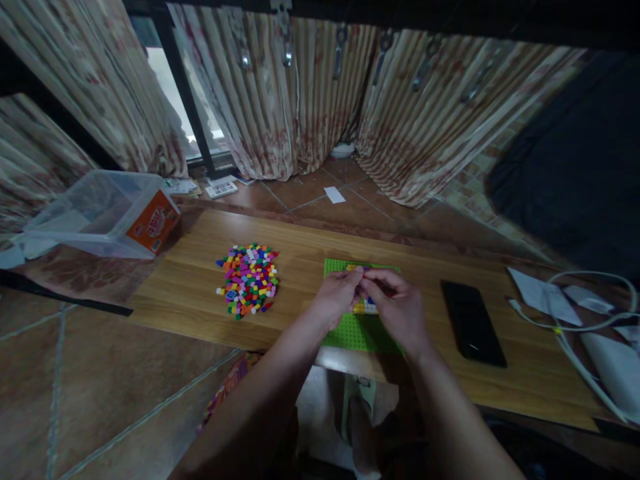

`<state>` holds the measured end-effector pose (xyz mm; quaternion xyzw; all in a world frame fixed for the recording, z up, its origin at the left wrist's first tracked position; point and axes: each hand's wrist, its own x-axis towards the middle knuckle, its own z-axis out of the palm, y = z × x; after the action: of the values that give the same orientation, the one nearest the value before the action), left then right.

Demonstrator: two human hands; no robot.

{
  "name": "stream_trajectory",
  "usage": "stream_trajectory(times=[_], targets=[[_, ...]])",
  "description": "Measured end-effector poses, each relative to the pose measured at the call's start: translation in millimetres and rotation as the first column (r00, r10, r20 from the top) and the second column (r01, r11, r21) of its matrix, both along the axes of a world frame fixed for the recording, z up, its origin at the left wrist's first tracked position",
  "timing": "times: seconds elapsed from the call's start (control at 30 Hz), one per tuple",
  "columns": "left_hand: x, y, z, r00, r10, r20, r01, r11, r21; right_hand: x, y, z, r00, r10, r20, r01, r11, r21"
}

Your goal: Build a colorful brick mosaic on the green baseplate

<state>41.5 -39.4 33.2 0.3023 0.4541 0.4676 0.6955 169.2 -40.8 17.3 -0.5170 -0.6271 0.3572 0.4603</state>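
Both hands meet over a green studded baseplate (363, 337) lying near the front edge of the wooden table. My left hand (339, 297) comes in from the left with thumb and fingers pinched together. From the right, my right hand (400, 303) also pinches, its fingertips touching those of the left. Whatever sits between the fingertips is small and mostly hidden. Under the hands, a low build of toy bricks (369, 307) in yellow, white and blue is fixed to the plate, partly covered. To the left lies a heap of small multicoloured toy bricks (250, 279).
A black phone (473, 323) lies right of the baseplate. White cables (567, 327) and papers (543, 297) clutter the table's right end. Beyond the left end stands a clear plastic bin (105, 213) with an orange label. Curtains (300, 100) hang behind the table (300, 247).
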Motion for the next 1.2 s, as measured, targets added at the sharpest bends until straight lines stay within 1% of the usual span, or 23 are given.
stream_trajectory(times=[0.17, 0.3, 0.4, 0.47, 0.63, 0.73, 0.83, 0.97, 1.2], targets=[[-2.1, 0.4, 2.7, 0.999, -0.012, 0.038, 0.014, 0.999, -0.041, 2.7, 2.0, 2.5, 0.994, -0.057, 0.090, 0.049, 0.995, 0.089], [-11.3, 3.8, 6.6, 0.995, 0.073, 0.072, -0.067, 0.995, -0.075, 14.9, 7.1, 2.2, 0.983, -0.089, 0.158, 0.067, 0.988, 0.140], [-19.3, 7.0, 9.6, 0.982, 0.155, 0.104, -0.144, 0.984, -0.105, 23.3, 8.5, -1.0, 0.960, -0.078, 0.269, 0.034, 0.986, 0.166], [-22.3, 8.0, 11.2, 0.975, 0.185, 0.123, -0.170, 0.978, -0.123, 26.0, 8.2, -4.7, 0.934, -0.075, 0.349, 0.013, 0.984, 0.175], [-21.3, 6.5, 12.3, 0.972, 0.176, 0.154, -0.159, 0.980, -0.120, 25.6, 8.9, -14.2, 0.886, -0.035, 0.461, -0.059, 0.980, 0.189], [-20.0, 5.6, 11.8, 0.974, 0.166, 0.154, -0.149, 0.982, -0.120, 23.2, 10.5, -15.9, 0.873, -0.047, 0.485, -0.061, 0.977, 0.203], [-20.3, 5.3, 11.6, 0.974, 0.165, 0.158, -0.149, 0.983, -0.110, 20.2, 11.4, -14.8, 0.871, -0.076, 0.485, -0.033, 0.976, 0.213], [-21.3, 5.3, 12.4, 0.974, 0.161, 0.161, -0.144, 0.983, -0.115, 17.3, 11.9, -13.6, 0.886, -0.122, 0.447, 0.033, 0.979, 0.201], [-21.2, 6.0, 14.0, 0.972, 0.170, 0.163, -0.150, 0.980, -0.130, 18.8, 12.4, -12.6, 0.909, -0.163, 0.383, 0.110, 0.982, 0.156]])
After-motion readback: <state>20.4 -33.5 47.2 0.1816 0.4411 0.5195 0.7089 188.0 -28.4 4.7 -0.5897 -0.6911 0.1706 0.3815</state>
